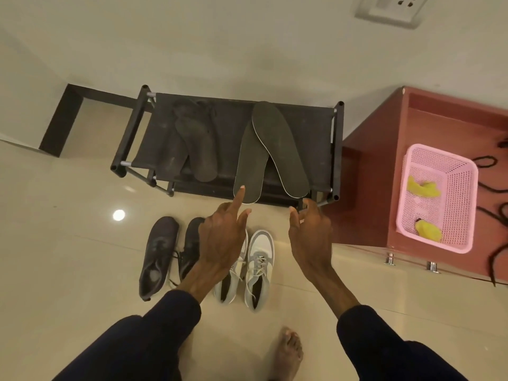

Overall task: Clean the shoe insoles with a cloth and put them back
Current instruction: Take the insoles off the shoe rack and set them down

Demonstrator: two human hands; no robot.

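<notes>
As I scan in from the left, a pair of dark lace-up shoes (158, 257) stands on the tiled floor (68, 243), toes toward a black fabric-topped shoe rack (231, 125). On the rack's left half, two worn dark insoles (198, 144) lie overlapped, one across the other. Now the left grip (220, 243): released, holding nothing, index finger (239, 195) stretched straight and touching the near end of a grey insole (248, 160) with a pale edge, which juts over the rack's front rail. A second grey insole (283, 149) lies over it at the far end, and the two splay apart toward me. Under the left wrist, white-and-grey sneakers (259, 268) sit on the floor just beside the dark pair, one partly hidden by the arm. Right grip (310, 237) next: relaxed, fingers loosely curled, nothing in it, hovering at the rack's front right corner. I cannot tell whether the fingertips touch the frame. A bare foot (288, 350) shows at the bottom edge. Further right, a low reddish-brown counter (368, 188) carries a pink mesh basket (442, 155), and inside it lie two yellow cloths (424, 188), well apart from both grips.
</notes>
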